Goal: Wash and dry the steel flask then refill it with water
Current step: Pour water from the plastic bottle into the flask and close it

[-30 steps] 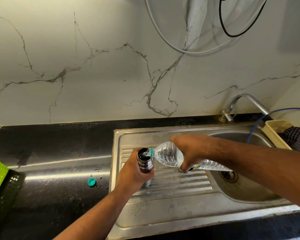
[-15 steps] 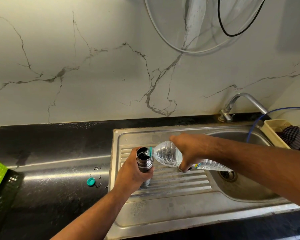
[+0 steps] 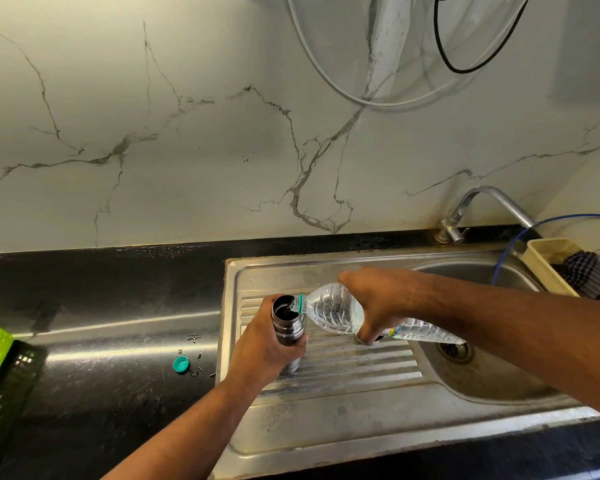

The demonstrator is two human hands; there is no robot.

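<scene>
- The left hand (image 3: 264, 351) is wrapped tight round the middle of the flask (image 3: 288, 323).
- The flask is upright with its top open. It seems to stand on the ribbed part of the sink (image 3: 361, 368), left of the bowl.
- The right hand (image 3: 378, 299) is clamped round the bottle (image 3: 333, 313), which lies tipped on its side. Its mouth is right at the flask's open top.
- Water goes from the bottle into the flask, so I think this is the filling step, late in the job.
- To do it well, hold the flask straight and still.
- Keep the bottle's mouth over the hole and tip slowly, or water will splash out.
- I cannot tell how full the flask is, so watch the hole and stop before the top.
- A little green cap (image 3: 181, 364) lies on the black counter (image 3: 101, 375), left of the sink.
</scene>
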